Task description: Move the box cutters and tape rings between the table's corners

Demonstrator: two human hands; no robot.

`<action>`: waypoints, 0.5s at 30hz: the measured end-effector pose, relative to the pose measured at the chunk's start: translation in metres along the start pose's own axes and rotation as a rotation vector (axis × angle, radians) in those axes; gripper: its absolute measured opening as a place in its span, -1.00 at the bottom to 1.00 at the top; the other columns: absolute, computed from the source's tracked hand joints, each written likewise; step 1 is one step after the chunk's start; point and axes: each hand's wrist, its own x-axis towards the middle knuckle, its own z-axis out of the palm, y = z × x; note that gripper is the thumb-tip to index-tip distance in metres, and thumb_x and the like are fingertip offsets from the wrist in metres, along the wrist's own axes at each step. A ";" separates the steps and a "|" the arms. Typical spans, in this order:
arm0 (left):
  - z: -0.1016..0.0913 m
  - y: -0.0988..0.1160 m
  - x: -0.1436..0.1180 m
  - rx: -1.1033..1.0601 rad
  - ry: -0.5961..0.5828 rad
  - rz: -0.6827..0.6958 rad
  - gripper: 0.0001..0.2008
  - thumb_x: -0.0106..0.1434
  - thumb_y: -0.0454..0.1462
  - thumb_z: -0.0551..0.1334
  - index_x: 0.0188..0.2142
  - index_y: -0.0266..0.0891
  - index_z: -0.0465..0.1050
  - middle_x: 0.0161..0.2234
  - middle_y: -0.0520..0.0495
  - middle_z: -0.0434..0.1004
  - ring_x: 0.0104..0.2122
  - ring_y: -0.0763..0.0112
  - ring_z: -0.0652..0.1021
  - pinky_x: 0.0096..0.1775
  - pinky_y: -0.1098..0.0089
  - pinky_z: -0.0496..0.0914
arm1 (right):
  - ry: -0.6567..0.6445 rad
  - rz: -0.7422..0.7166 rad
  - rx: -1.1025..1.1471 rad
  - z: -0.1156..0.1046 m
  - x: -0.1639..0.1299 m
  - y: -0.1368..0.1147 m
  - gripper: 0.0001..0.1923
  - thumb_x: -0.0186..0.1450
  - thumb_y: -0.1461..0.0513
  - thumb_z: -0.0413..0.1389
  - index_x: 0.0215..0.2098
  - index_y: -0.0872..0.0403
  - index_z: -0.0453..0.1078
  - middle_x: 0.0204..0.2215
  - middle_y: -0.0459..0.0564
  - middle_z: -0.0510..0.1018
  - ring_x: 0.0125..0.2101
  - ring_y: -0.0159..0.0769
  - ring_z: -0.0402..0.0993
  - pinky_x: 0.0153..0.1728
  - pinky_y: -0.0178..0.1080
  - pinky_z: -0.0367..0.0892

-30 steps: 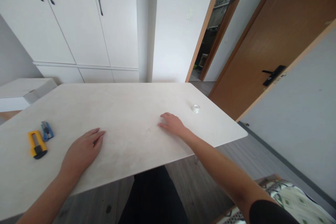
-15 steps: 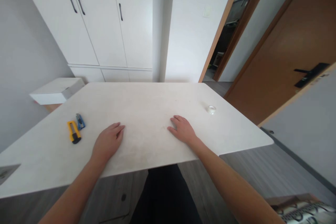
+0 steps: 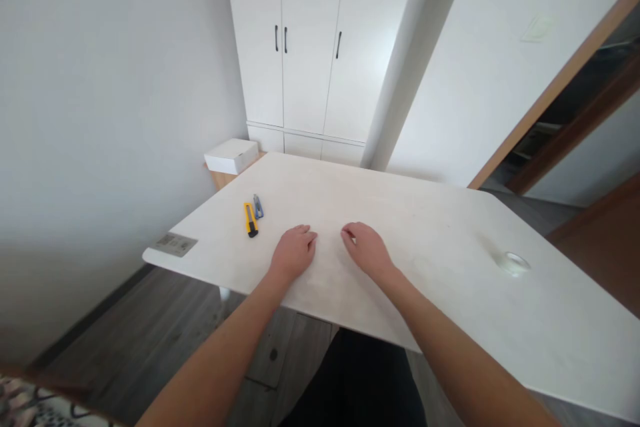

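My left hand (image 3: 293,252) rests on the white table (image 3: 425,227) near its front edge, fingers loosely bent and nothing held. Close by on its right, my right hand (image 3: 369,247) lies on the tabletop, with a small gap between thumb and curved fingers and nothing in it. Left of my left hand lies a yellow utility knife (image 3: 251,219) with a black end. Beside the knife is a small blue tool (image 3: 258,205) whose kind I cannot make out. A roll of clear tape (image 3: 514,263) sits far to the right, apart from both hands.
A white box (image 3: 231,155) stands on a wooden piece beyond the table's left end. A printed label (image 3: 173,244) is on the table's left corner. White cabinets (image 3: 310,80) with dark handles are behind. A patterned cloth (image 3: 40,407) shows at lower left.
My view has swung left, so everything on the table appears farther right. My hands have come closer together, and my right fingers are more curled. The knife, blue tool and tape stay on the table.
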 end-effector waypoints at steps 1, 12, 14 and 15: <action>0.002 -0.002 -0.001 -0.011 -0.013 -0.008 -0.67 0.37 -0.29 0.07 -0.03 -0.24 0.56 0.08 -0.27 0.54 0.12 0.16 0.50 0.22 0.16 0.29 | -0.014 -0.073 0.014 0.002 0.016 -0.032 -0.65 0.46 0.17 -0.12 -0.11 0.05 0.51 -0.14 0.10 0.61 -0.08 -0.20 0.49 0.00 -0.22 0.30; 0.019 -0.018 0.011 0.022 -0.082 -0.016 -0.69 0.33 -0.28 0.13 -0.05 -0.17 0.59 0.13 -0.16 0.52 0.16 0.19 0.47 0.25 0.20 0.29 | -0.222 -0.002 0.107 0.074 0.123 -0.227 -0.64 0.41 0.25 -0.03 0.10 0.18 0.41 -0.02 0.30 0.59 -0.01 -0.06 0.55 -0.13 -0.09 0.46; 0.017 -0.019 0.013 0.027 -0.086 -0.012 -0.69 0.32 -0.28 0.13 -0.04 -0.18 0.60 0.13 -0.17 0.52 0.17 0.19 0.47 0.26 0.22 0.28 | -0.228 0.025 0.125 0.074 0.122 -0.226 -0.62 0.40 0.33 -0.08 0.10 0.21 0.41 0.00 0.32 0.58 0.00 -0.07 0.54 -0.12 -0.10 0.46; 0.017 -0.019 0.013 0.028 -0.090 -0.012 -0.68 0.32 -0.29 0.13 -0.04 -0.18 0.60 0.13 -0.17 0.53 0.17 0.19 0.47 0.26 0.23 0.27 | -0.247 0.018 0.133 0.072 0.119 -0.223 -0.63 0.38 0.34 -0.07 0.09 0.22 0.41 0.01 0.32 0.57 0.01 -0.06 0.54 -0.11 -0.10 0.46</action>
